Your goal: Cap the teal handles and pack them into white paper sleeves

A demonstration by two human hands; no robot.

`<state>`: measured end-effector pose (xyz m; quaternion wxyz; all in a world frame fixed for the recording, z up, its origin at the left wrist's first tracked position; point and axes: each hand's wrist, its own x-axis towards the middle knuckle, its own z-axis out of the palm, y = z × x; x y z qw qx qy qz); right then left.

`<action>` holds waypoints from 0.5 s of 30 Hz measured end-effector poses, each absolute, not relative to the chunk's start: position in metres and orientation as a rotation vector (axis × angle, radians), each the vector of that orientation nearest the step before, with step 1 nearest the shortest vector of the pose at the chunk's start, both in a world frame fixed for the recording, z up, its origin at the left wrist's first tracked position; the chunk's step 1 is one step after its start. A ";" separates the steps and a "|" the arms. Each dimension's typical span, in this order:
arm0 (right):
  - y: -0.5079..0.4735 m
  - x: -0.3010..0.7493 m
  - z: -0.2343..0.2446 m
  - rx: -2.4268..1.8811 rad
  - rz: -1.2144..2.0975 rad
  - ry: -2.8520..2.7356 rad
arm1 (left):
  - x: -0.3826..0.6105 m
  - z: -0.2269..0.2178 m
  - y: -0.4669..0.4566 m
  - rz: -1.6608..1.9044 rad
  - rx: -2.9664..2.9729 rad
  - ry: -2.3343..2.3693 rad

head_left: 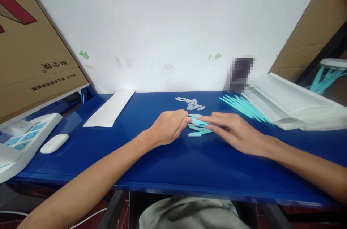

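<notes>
A small heap of short turquoise strips (199, 130) lies in the middle of the blue table (168, 160). My left hand (169, 126) rests at the heap's left edge with its fingers curled and its fingertips pinched on a strip end. My right hand (234, 129) lies flat over the heap's right side, fingers stretched out and pressing on the strips. Behind the heap sits a little pile of white strip pieces (191, 103). A fan of long turquoise strips (244, 108) lies further right.
A white paper sleeve (110, 108) lies at the back left. A white mouse (54, 143) and a white device with blue keys (24, 138) sit at the left edge under a tilted cardboard box (29, 48). Stacked white envelopes (292, 104) lie at the right.
</notes>
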<state>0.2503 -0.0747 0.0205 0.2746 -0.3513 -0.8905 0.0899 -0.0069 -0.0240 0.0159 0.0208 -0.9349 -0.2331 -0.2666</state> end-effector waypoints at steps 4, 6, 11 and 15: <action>-0.072 0.250 0.018 -0.923 0.336 -2.417 | -0.003 0.012 -0.028 -0.725 -2.980 -0.723; -0.072 0.249 0.019 -0.915 0.341 -2.433 | -0.003 0.011 -0.030 -0.711 -2.991 -0.712; -0.069 0.252 0.020 -0.954 0.225 -2.477 | -0.002 0.010 -0.028 -0.630 -2.963 -0.688; -0.061 0.258 0.014 -1.074 0.065 -2.533 | 0.000 0.008 -0.019 -0.394 -2.872 -0.615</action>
